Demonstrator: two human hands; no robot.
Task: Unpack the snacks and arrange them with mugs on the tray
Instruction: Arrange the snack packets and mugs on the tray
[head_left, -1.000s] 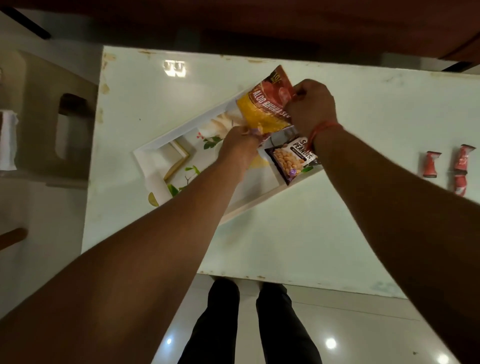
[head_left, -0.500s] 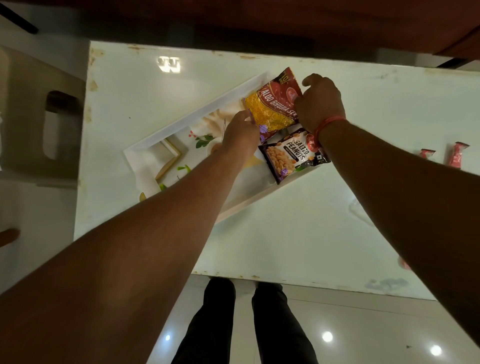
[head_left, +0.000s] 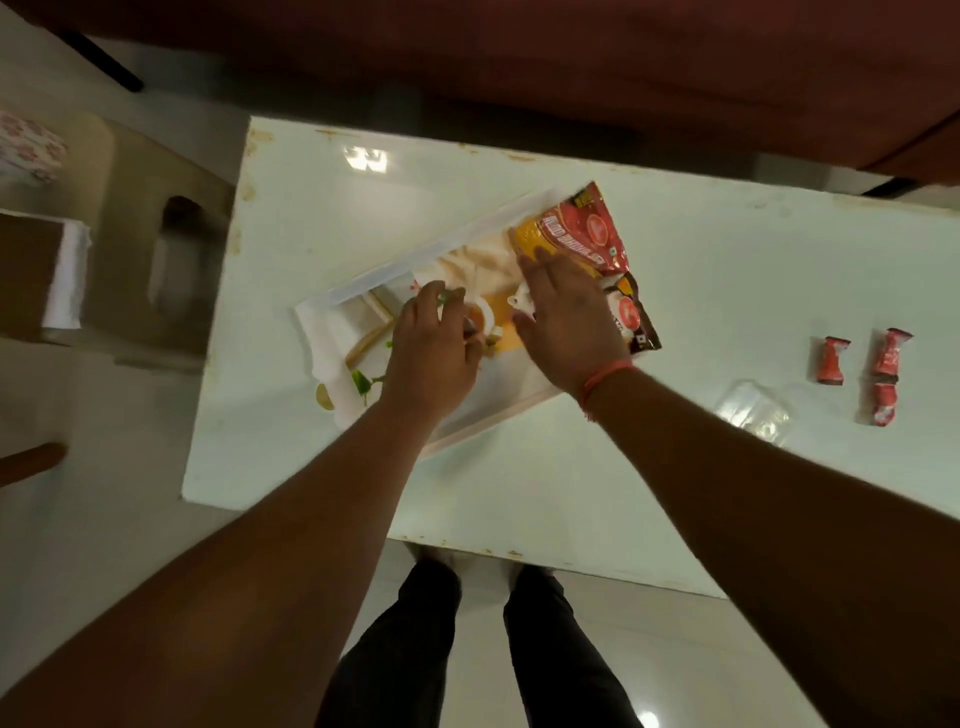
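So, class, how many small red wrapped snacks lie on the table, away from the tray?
3, all at the table's right end: one on the left, one upper right, one just below it. None appear hidden.

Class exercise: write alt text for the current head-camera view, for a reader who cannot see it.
Seen from above, a person's right hand lies flat over two snack packets at one end of a floral tray on a white table; the left hand hovers over the tray.

Your table has a glossy, smooth white top, chipped and rust-stained along its edges. The snack packet is shiny printed foil. The tray looks like smooth plastic with a printed floral face. The floor tiles gleam.
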